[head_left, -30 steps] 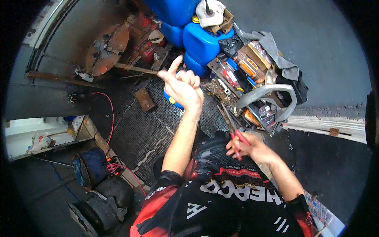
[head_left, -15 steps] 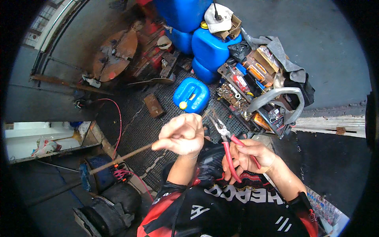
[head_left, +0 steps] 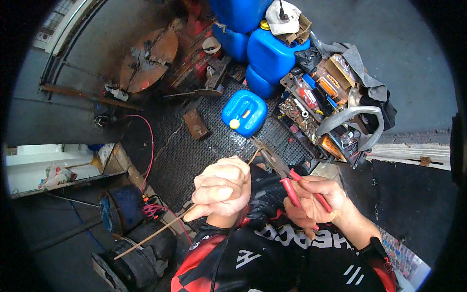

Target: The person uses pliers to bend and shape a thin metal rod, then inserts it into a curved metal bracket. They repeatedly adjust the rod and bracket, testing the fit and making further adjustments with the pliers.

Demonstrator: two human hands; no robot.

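My left hand (head_left: 221,187) is closed around a long, thin brown rod (head_left: 155,233), which slants from the lower left up toward the middle. My right hand (head_left: 314,204) grips long-nosed pliers (head_left: 272,160) by their red handles. The plier jaws are at the rod's upper end; I cannot tell if they are clamped on it. Beyond both hands, a blue jerrycan (head_left: 245,109) with a yellow cap lies on the perforated mat, beside a brown block (head_left: 194,121).
Stacked blue containers (head_left: 270,56) and a cluttered toolbox (head_left: 301,107) are at upper right. A rusty round disc (head_left: 146,61) is at upper left. A red hose (head_left: 152,146) runs down to dark cylinders (head_left: 116,214) and a white shelf (head_left: 73,170) at left.
My left hand has come down from its raised, pointing pose and closed on the rod, uncovering the blue jerrycan. My right hand has brought the pliers to the rod's end.
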